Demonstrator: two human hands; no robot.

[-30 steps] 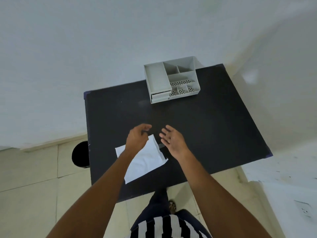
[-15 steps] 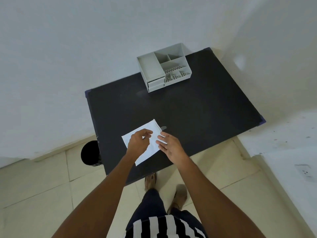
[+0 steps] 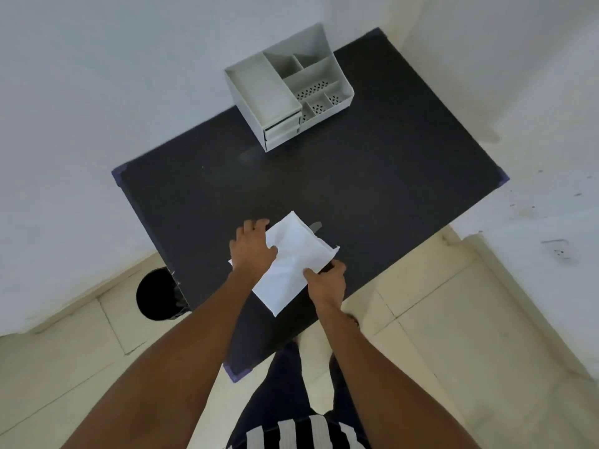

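A white folded sheet of paper or cloth (image 3: 293, 260) lies on the near part of the black table (image 3: 356, 189). My left hand (image 3: 252, 249) rests on its left side, fingers spread over the edge and thumb pressing on the sheet. My right hand (image 3: 325, 281) pinches the sheet's right edge between thumb and fingers, and that side lifts slightly off the table. A small grey object (image 3: 315, 225) peeks out from under the sheet's far corner.
A grey desk organiser (image 3: 288, 92) with several compartments and small drawers stands at the table's far edge against the white wall. A black round bin (image 3: 158, 294) sits on the tiled floor left of the table. My legs and feet are under the near edge.
Both hands came down onto the sheet: the left moved onto its left side, the right took hold of its right edge. The camera view shifted, so the table looks larger and closer.
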